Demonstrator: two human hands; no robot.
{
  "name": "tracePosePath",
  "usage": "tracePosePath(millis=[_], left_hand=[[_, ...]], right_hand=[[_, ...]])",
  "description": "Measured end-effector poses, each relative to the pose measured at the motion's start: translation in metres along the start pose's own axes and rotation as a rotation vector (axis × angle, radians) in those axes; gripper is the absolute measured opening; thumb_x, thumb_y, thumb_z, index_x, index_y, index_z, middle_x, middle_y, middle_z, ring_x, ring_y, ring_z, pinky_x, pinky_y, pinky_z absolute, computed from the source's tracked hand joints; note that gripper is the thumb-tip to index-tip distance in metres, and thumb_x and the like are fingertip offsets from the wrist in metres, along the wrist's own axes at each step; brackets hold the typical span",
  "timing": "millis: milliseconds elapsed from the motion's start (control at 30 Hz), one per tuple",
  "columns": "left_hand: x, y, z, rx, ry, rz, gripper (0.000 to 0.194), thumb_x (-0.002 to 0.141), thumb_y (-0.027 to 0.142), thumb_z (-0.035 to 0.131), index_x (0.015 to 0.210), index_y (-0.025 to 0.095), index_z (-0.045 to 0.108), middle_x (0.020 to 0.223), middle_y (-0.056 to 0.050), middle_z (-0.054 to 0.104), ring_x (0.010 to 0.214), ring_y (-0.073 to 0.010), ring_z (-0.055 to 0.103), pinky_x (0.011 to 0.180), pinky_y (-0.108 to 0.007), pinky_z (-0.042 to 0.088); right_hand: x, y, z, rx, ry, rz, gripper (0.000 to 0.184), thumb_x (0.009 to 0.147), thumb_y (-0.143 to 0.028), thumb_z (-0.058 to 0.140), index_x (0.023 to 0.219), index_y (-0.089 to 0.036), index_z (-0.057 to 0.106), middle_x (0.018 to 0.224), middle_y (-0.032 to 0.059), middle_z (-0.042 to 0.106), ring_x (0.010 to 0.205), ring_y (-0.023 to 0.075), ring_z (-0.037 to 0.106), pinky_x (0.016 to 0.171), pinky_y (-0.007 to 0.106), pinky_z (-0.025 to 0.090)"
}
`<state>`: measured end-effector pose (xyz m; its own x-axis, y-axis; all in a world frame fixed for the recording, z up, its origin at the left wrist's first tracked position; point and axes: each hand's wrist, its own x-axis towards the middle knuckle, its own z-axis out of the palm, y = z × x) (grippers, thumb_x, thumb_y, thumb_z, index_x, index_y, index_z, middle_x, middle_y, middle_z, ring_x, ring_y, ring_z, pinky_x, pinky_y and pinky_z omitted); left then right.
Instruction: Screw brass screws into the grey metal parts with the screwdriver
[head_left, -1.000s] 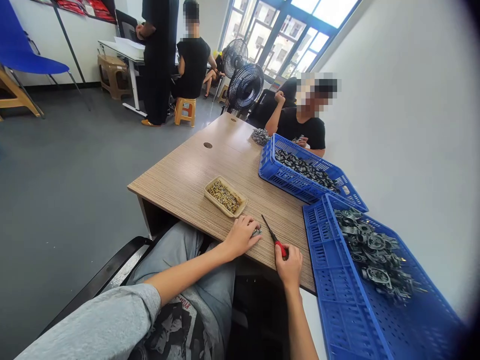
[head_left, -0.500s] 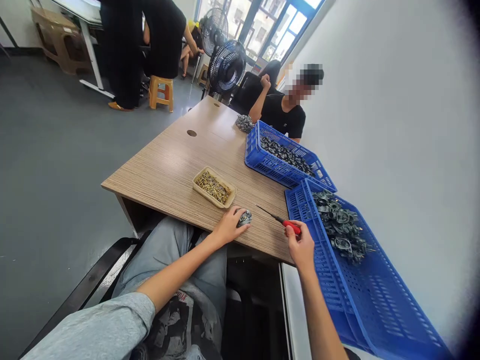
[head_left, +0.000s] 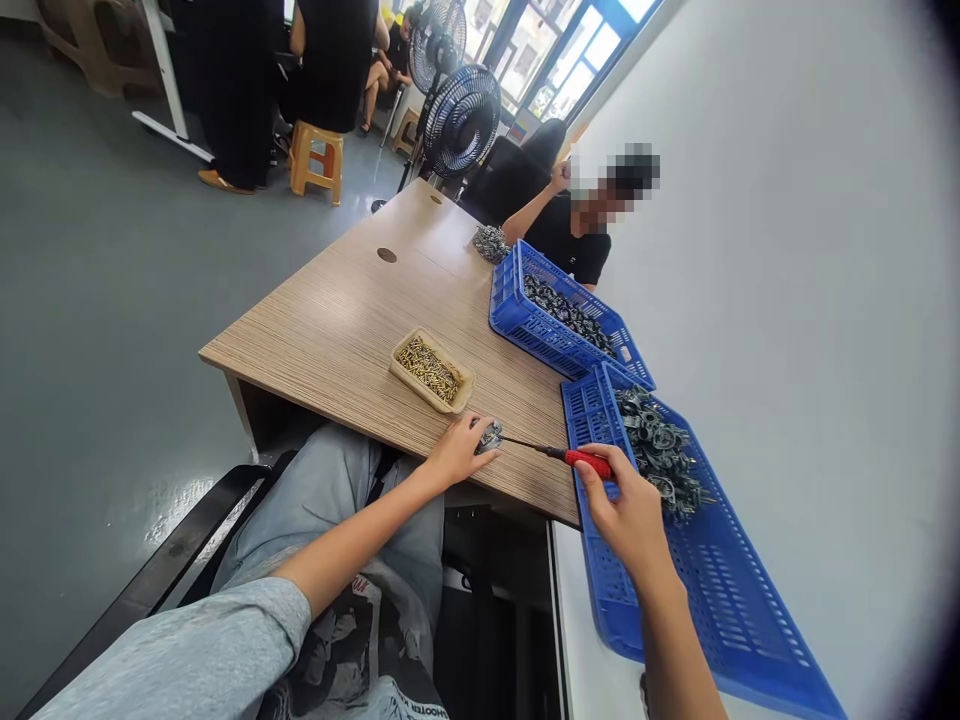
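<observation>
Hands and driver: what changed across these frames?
The right hand has swung the red-handled screwdriver round from pointing up the desk to lying nearly level, its tip now at the small metal part under the left hand. The left hand stays on that part. The tray of brass-coloured screws and the blue crate of metal parts stayed put; only the view shifted.

A fine beige-and-brown stripe runs across the tabletop (head_left: 337, 320). Golden screws (head_left: 429, 370) are heaped in a tan tray (head_left: 445, 352) at the centre of the frame. A bright blue with rows of dotted holes is seen on the near crate (head_left: 720, 590) at lower right, and the same blue on the far crate (head_left: 525, 325) above it. Dull grey is shown by the metal part (head_left: 489, 437), and a red handle with a dark shaft by the screwdriver (head_left: 589, 462). An orange stool (head_left: 315, 165) stands at upper left.
</observation>
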<state>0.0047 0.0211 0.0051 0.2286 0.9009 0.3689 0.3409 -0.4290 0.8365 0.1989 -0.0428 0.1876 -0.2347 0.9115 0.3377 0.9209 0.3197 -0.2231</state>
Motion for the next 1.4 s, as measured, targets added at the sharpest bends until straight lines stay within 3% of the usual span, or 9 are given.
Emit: tracePosePath(millis=[467,667,833,900,1033,1100,1233,1400], left_hand=[[0.000,-0.004,0.002,0.024,0.010,0.002,0.056,0.092,0.043,0.068,0.141,0.024,0.047,0.128,-0.010,0.052,0.116,-0.0279,0.060,0.102,-0.041,0.051],[-0.001,-0.003,0.002,0.012,0.013,0.007,0.055,0.093,0.043,0.067,0.141,0.026,0.047,0.126,-0.009,0.053,0.114,-0.0276,0.060,0.100,-0.041,0.052],[0.000,-0.003,0.002,0.016,0.014,0.003,0.055,0.092,0.042,0.068,0.140,0.027,0.047,0.126,-0.009,0.053,0.114,-0.0271,0.061,0.100,-0.041,0.053],[0.001,-0.002,0.001,0.014,0.011,0.005,0.055,0.092,0.042,0.068,0.140,0.027,0.047,0.125,-0.009,0.053,0.114,-0.0270,0.061,0.100,-0.041,0.052],[0.001,-0.001,0.001,0.006,0.013,0.004,0.055,0.092,0.042,0.068,0.140,0.026,0.047,0.125,-0.009,0.053,0.116,-0.0272,0.060,0.101,-0.041,0.052],[0.001,-0.001,0.001,0.004,0.015,0.006,0.055,0.092,0.041,0.068,0.140,0.026,0.047,0.125,-0.009,0.053,0.117,-0.0274,0.060,0.102,-0.042,0.051],[0.000,-0.001,0.001,0.004,0.009,0.009,0.056,0.092,0.041,0.068,0.141,0.026,0.047,0.126,-0.009,0.053,0.117,-0.0276,0.060,0.102,-0.042,0.052],[0.001,-0.001,0.002,0.014,0.008,0.006,0.056,0.092,0.040,0.068,0.142,0.026,0.047,0.125,-0.009,0.053,0.116,-0.0279,0.060,0.101,-0.042,0.052]], right_hand=[[0.006,-0.007,0.005,-0.032,-0.062,-0.011,0.032,0.101,-0.051,0.047,0.108,-0.023,0.061,0.094,0.0057,0.072,0.079,0.0208,0.067,0.072,0.029,0.049],[0.014,-0.017,0.000,-0.065,-0.147,0.082,0.031,0.101,-0.052,0.046,0.105,-0.024,0.058,0.086,0.0038,0.069,0.071,0.0197,0.064,0.068,0.029,0.045],[0.027,-0.025,-0.005,0.003,-0.273,0.069,0.032,0.101,-0.050,0.047,0.121,-0.026,0.049,0.092,0.0034,0.069,0.069,0.0189,0.063,0.068,0.029,0.046],[0.032,-0.027,-0.005,-0.008,-0.299,0.037,0.027,0.102,-0.048,0.044,0.116,-0.026,0.049,0.093,0.0040,0.069,0.072,0.0197,0.064,0.069,0.029,0.045],[0.038,-0.031,-0.008,-0.234,-0.254,0.123,0.030,0.100,-0.055,0.043,0.097,-0.026,0.049,0.072,0.0016,0.063,0.062,0.0226,0.060,0.060,0.029,0.038],[0.040,-0.031,-0.011,-0.232,-0.285,0.136,0.031,0.100,-0.056,0.043,0.100,-0.026,0.049,0.071,0.0009,0.063,0.060,0.0223,0.059,0.058,0.029,0.037],[0.041,-0.027,-0.017,-0.044,-0.410,0.055,0.027,0.101,-0.050,0.043,0.116,-0.027,0.045,0.088,0.0026,0.068,0.068,0.0206,0.063,0.065,0.029,0.043],[0.039,-0.024,-0.015,-0.269,-0.378,0.185,0.031,0.100,-0.056,0.039,0.101,-0.026,0.046,0.079,0.0043,0.066,0.068,0.0265,0.065,0.061,0.031,0.040]])
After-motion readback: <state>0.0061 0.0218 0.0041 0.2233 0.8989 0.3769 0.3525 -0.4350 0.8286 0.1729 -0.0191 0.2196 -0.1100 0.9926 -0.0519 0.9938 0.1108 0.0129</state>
